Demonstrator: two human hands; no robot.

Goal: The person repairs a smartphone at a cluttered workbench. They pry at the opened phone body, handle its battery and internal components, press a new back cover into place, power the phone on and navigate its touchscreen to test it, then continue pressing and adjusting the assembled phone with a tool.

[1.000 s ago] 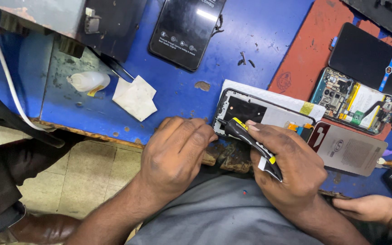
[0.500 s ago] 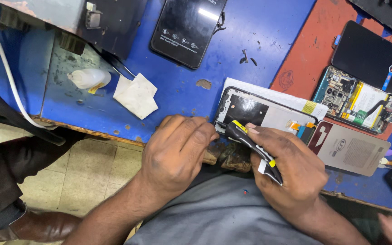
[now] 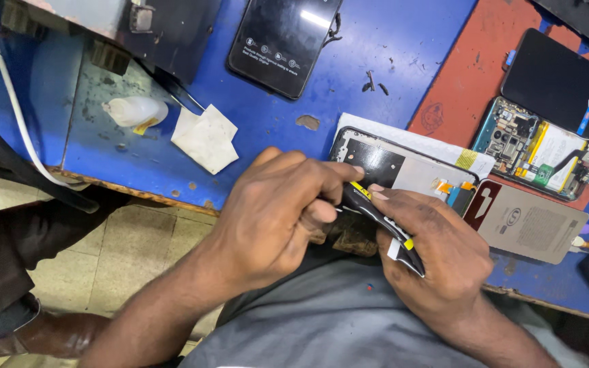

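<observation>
Gripping a thin black strip with yellow tabs (image 3: 384,225) at the blue workbench (image 3: 403,75) edge, right hand (image 3: 438,272) curls around its lower end while left hand (image 3: 277,211) pinches its top, just below the open phone frame (image 3: 403,163).

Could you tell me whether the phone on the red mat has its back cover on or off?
Off: the opened phone shows its circuit board and battery, lying on the red mat.

A scuffed blue bench (image 3: 253,129) is filling the upper view, a red mat (image 3: 472,82) lying on its right part. Beige floor tiles (image 3: 131,266) are showing below its chipped edge, dimly lit.
</observation>
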